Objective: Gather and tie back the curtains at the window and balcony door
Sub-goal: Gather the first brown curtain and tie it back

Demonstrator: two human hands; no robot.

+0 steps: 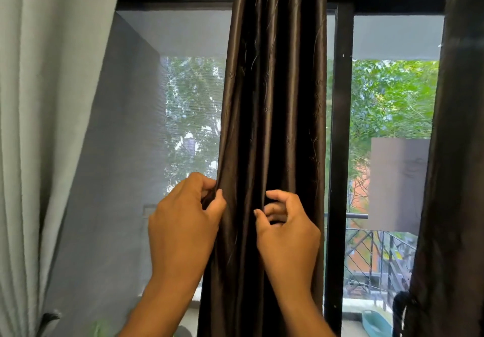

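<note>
A dark brown satin curtain (275, 101) hangs in folds down the middle of the view, in front of the window. My left hand (183, 221) pinches the curtain's left edge between thumb and curled fingers. My right hand (288, 229) grips a fold near the curtain's centre, fingers curled into the cloth. Both hands are at the same height, close together. A second dark curtain (455, 153) hangs at the right edge. A pale grey-white curtain (39, 127) hangs on the left, pulled in near its bottom.
Behind the curtains are a mesh-screened window pane (162, 101) and a black door frame post (340, 140). Outside I see trees, a balcony railing (372, 247) and a teal tub (374, 323) on the balcony floor.
</note>
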